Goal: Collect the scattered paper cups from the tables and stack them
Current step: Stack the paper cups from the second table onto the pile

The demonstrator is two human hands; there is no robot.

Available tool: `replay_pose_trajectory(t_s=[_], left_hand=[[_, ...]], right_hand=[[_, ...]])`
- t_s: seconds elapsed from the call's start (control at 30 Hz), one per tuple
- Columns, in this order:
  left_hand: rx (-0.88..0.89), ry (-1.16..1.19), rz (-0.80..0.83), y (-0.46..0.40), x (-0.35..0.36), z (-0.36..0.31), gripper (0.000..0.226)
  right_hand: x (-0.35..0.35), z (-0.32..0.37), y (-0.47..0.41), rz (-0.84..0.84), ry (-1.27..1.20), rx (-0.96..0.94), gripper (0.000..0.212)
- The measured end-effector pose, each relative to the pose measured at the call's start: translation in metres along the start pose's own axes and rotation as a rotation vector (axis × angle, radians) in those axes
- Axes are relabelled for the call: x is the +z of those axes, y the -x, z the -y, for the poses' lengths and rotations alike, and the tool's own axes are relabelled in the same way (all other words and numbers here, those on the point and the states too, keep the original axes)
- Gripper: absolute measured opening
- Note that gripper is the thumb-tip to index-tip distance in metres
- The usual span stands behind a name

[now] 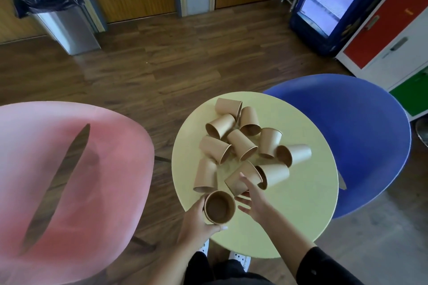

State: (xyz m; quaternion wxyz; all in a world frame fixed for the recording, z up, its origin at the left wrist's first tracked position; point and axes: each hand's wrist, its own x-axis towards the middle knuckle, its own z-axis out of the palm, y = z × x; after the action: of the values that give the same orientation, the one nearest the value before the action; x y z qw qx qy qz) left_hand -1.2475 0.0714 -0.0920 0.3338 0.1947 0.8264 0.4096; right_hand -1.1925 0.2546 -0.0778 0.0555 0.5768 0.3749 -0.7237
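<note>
From the head view, our left grip (pixel 199 217) wraps an upright cup (pixel 219 207), mouth up, at the near edge of the round desk (pixel 308 210). Fingers curl round its far side and the thumb closes under the near rim. Whether it is one cup or a few nested, we cannot tell; only the top mouth shows.

Our right grip (pixel 251 201) is spread open and holds nothing. Its fingertips reach the nearest fallen cup (pixel 243 178), which lies on its side just ahead of it. Contact looks likely, yet blur hides it.

The pile (pixel 240 143) lies beyond both grips, toppled and leaning on one another, mouths pointing every way. One cup (pixel 205 176) lies just ahead of the left grip, close to the held one.

We judge the risks so:
- The cups are round and on their sides, so a nudge from the right grip could roll one off the desk.
- Pulling the near cup may shift those leaning against it.
- Squeezing thin paper could dent a rim and stop it nesting.
- The held cup sits over the desk edge, so a slip drops it to the floor.

A pink chair (pixel 69 180) stands left of the left grip, a blue chair (pixel 361 141) right of the right one. Other tables are out of frame.
</note>
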Motion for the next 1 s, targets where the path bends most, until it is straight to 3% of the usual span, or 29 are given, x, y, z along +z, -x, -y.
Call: replay_pose_trajectory(t_s=[0.13, 0.3, 0.4, 0.5, 0.6, 0.77, 1.0], left_hand=[[-0.017, 0.029, 0.017, 0.000, 0.000, -0.002, 0.077], [-0.039, 0.071, 0.021, 0.001, 0.002, -0.010, 0.069], [-0.033, 0.066, 0.022, 0.000, 0.005, -0.015, 0.069], [-0.030, 0.031, 0.057, -0.002, 0.010, -0.019, 0.074], [-0.016, 0.008, 0.084, -0.005, 0.020, -0.023, 0.071], [-0.065, -0.009, 0.083, -0.005, 0.038, -0.030, 0.033], [-0.111, 0.107, 0.097, -0.003, 0.038, -0.035, 0.056]], right_hand=[[-0.002, 0.001, 0.017, -0.011, -0.030, -0.165, 0.051], [-0.006, -0.001, 0.050, -0.051, 0.039, -0.541, 0.048], [-0.012, -0.009, 0.067, -0.028, 0.171, -0.718, 0.065], [-0.016, -0.017, 0.082, -0.006, 0.343, -0.874, 0.059], [-0.021, -0.027, 0.083, 0.028, 0.520, -0.931, 0.061], [-0.032, -0.036, 0.072, -0.038, 0.871, -0.943, 0.064], [-0.044, -0.040, 0.066, -0.068, 0.893, -0.978, 0.077]])
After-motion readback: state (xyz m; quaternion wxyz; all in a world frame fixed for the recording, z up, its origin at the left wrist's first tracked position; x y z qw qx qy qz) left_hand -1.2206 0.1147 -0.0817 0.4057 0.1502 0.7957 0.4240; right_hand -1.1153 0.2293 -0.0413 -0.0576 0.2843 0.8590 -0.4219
